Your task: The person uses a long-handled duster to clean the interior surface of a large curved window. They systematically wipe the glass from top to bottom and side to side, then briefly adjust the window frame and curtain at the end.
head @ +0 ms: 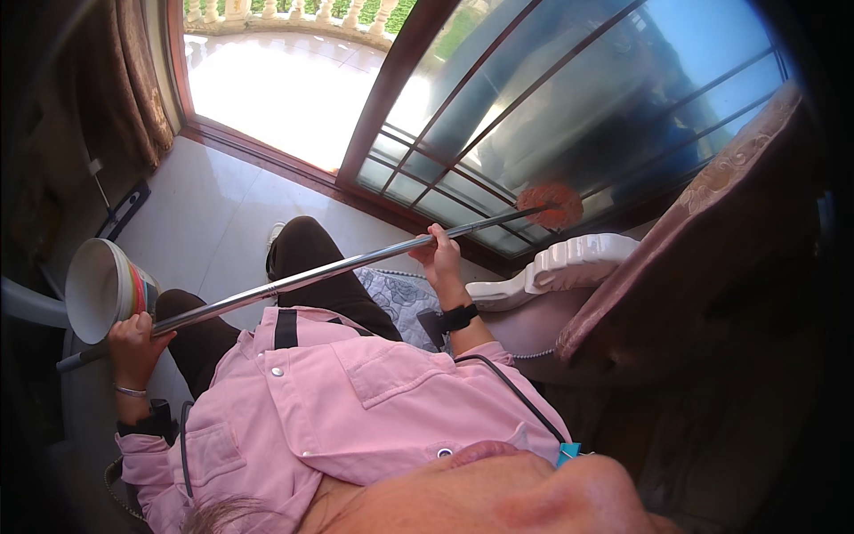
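A long metal pole (333, 268) runs slantwise across the view before me. My left hand (139, 347) grips it near its grey lower end. Farther up, my right hand (437, 259) is closed around the shaft. At the pole's far end, a round orange-red fluffy mop head (550, 205) lies against the lower part of a sliding glass door (467, 143) with dark bars. Whether the pad touches the pane firmly, I cannot tell.
A white bucket (97, 290) stands left beside my knee. Brown curtains (130, 80) hang at the upper left. A white carved armrest (580, 260) and pink upholstered seat back (680, 220) are at the right. The open doorway leads to a tiled terrace (287, 87) with a balustrade.
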The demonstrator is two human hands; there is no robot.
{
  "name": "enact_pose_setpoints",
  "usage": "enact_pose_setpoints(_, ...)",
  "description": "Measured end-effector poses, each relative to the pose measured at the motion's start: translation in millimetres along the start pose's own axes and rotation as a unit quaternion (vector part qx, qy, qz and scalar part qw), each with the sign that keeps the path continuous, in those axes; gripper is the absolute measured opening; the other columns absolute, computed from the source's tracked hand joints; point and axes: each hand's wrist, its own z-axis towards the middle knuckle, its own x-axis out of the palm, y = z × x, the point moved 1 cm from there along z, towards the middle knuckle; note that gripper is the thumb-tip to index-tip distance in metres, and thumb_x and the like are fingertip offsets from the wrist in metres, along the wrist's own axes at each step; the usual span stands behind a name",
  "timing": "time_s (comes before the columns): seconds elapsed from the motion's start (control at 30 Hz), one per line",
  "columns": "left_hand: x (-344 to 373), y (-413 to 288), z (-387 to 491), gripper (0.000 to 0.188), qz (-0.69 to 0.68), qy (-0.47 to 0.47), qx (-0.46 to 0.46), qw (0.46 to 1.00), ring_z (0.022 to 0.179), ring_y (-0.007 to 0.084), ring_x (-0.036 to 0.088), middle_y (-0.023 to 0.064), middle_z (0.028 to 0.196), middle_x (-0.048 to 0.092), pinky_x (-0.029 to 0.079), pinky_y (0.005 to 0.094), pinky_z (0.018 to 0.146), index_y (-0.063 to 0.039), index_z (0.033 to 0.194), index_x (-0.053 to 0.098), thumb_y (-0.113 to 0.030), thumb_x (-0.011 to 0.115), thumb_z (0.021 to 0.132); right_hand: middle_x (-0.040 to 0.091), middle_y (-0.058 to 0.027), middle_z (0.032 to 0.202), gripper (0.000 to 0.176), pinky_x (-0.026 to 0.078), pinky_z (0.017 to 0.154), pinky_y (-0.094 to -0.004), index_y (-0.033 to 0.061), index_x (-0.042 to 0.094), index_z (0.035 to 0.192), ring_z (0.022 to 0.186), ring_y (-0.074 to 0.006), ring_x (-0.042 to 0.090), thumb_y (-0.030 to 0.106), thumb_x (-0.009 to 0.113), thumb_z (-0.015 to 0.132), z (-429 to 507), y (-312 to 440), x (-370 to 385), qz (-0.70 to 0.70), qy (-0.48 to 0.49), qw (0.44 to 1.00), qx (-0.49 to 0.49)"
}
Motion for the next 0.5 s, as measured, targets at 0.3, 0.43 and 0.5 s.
enact_pose_setpoints(0.3, -10.4, -27.5, 96.5, 0.044, -0.068, -0.128, 0.023, 0.989, 0.053, 0.0322, 0.052, 0.0118, 0.056, 0.046, 0.039, 0.0401, 0.05, -0.007, 0.074, 0.044, -0.045, 0.065, 0.077, 0.061, -0.0125, 0.072, 0.034, 0.055, 0.046, -0.0307, -0.0014, 0.052, 0.099, 0.052, -0.0205, 0.061, 0.031, 0.052, 0.091, -2.3, 220.7, 46.9, -0.023, 0.035, 0.951, -0.307)
enact_pose_setpoints(0.43, -24.1, -36.2, 128.5, 0.041, -0.104, -0.18, 0.01, 0.978, 0.053, 0.0324, 0.052, 0.0124, 0.057, 0.047, 0.038, 0.0389, 0.048, -0.007, 0.076, 0.044, -0.042, 0.065, 0.08, 0.06, -0.0121, 0.064, 0.037, 0.052, 0.039, -0.0281, -0.0049, 0.049, 0.099, 0.043, -0.0194, 0.058, 0.03, 0.054, 0.09, -10.3, 305.6, 95.1, -0.064, 0.045, 0.916, -0.393)
enact_pose_setpoints(0.5, -25.6, -36.4, 132.3, 0.039, -0.134, -0.191, -0.001, 0.972, 0.055, 0.034, 0.052, 0.0129, 0.058, 0.047, 0.039, 0.039, 0.049, -0.006, 0.077, 0.044, -0.04, 0.063, 0.082, 0.06, -0.0121, 0.064, 0.037, 0.052, 0.038, -0.0283, -0.0053, 0.049, 0.098, 0.042, -0.0195, 0.058, 0.03, 0.055, 0.089, -12.7, 327.8, 121.9, -0.07, 0.062, 0.9, -0.425)
